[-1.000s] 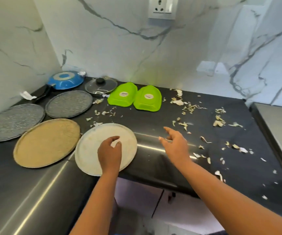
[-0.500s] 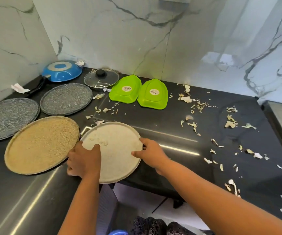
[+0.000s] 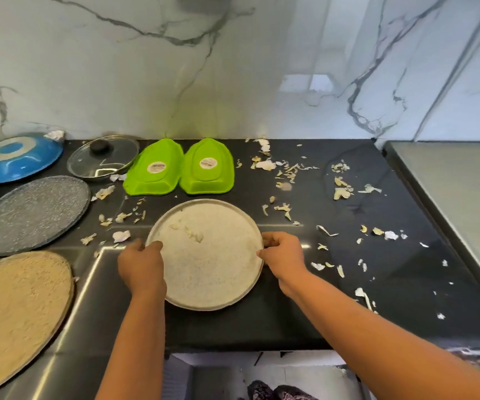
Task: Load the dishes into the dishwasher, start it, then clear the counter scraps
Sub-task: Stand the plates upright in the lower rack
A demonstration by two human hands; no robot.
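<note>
At the front edge of the black polished stone counter (image 3: pixel 305 321), the round off-white speckled plate (image 3: pixel 207 255) lies flat, gripped on opposite sides of its rim. The left hand (image 3: pixel 142 265) curls its fingers over the rim on the plate's left side; the right hand (image 3: pixel 283 255) pinches the rim on the plate's right side. Both hands therefore hold the plate, which carries a few pale scraps near its centre. The step in hand appears to be the loading phase: picking up a dish for transfer to the dishwasher, which is not in view. The next move calls for a level lift clear of the counter, or a tilt to shed the scraps on the plate first; an uneven grip could let the plate slide off the front edge. Left of the plate lie a round tan speckled plate (image 3: pixel 16 310) and, behind that, a round grey speckled plate (image 3: pixel 34 213). Behind the off-white plate sit two lime-green plastic dishes (image 3: pixel 179 168), both upside down, with a glass pan lid (image 3: pixel 103 160) and an inverted blue frying pan (image 3: pixel 16 157) further left. Pale vegetable peelings (image 3: pixel 340 192) are scattered right of and behind the plate. A white marble-patterned wall (image 3: pixel 233 67) backs the counter, and a grey surface (image 3: pixel 458 203) adjoins it on the right.
</note>
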